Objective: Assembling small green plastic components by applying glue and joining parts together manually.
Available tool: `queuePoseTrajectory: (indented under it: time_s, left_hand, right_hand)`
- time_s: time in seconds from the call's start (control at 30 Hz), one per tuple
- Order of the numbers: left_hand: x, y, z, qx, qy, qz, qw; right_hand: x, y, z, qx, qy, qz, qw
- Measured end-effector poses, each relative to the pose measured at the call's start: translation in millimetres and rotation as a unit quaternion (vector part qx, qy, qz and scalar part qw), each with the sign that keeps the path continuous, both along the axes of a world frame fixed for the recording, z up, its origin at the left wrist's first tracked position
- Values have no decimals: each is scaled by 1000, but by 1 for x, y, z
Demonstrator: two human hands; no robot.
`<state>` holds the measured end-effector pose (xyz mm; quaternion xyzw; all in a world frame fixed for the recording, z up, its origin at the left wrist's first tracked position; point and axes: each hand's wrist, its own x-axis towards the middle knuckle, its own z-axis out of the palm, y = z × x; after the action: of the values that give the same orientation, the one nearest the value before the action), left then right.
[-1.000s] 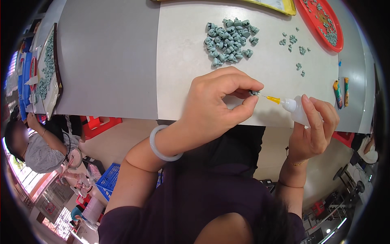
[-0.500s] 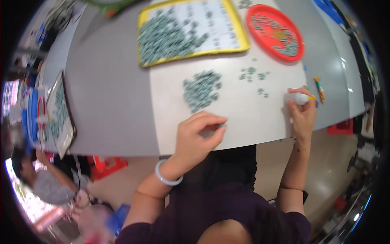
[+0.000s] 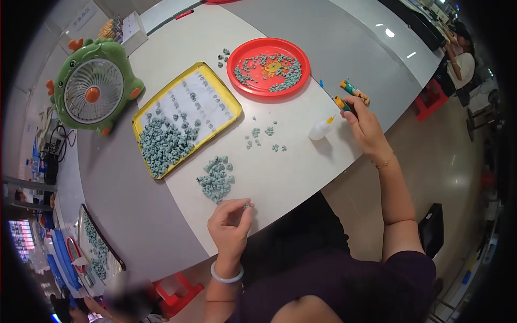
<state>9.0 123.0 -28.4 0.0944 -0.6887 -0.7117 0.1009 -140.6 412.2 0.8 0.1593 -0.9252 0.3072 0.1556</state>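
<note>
Near the table's front edge my left hand (image 3: 229,226) is closed in a pinch on a small grey-green piece (image 3: 247,205). Just beyond it lies a loose pile of similar grey-green pieces (image 3: 215,180). My right hand (image 3: 367,126) grips a small green tube with a yellow end (image 3: 341,103), its fingers covering most of the body. Left of that hand a white squeeze bottle (image 3: 319,131) with a thin yellow nozzle stands on the table, apart from the fingers. A second patterned green-and-yellow tube (image 3: 355,92) lies just beyond the right hand. Small clusters of pieces (image 3: 269,131) lie between the hands.
A yellow-rimmed tray (image 3: 237,110) holds a heap of pieces and a printed sheet. Behind it are a red round plate (image 3: 231,67) with more pieces and a green animal-shaped fan (image 3: 129,81). Another tray (image 3: 116,258) is at far left. Red stools (image 3: 177,296) stand below.
The view has turned and shows more of the table's far side. My right hand has let go of the white bottle and taken hold of a green tube. My left hand keeps its pinch.
</note>
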Motion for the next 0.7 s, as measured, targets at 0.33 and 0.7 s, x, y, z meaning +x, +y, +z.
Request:
queuePoseTrajectory:
  time_s: [0.33,0.7]
  left_hand:
    - [0,-1,1,-12,-7,-22,1000]
    - [1,-1,1,-20,-4,-20,1000]
  right_hand:
    - [21,-26,43,-12,-23,-56,998]
    - [16,-30,39,-3,45,-53,998]
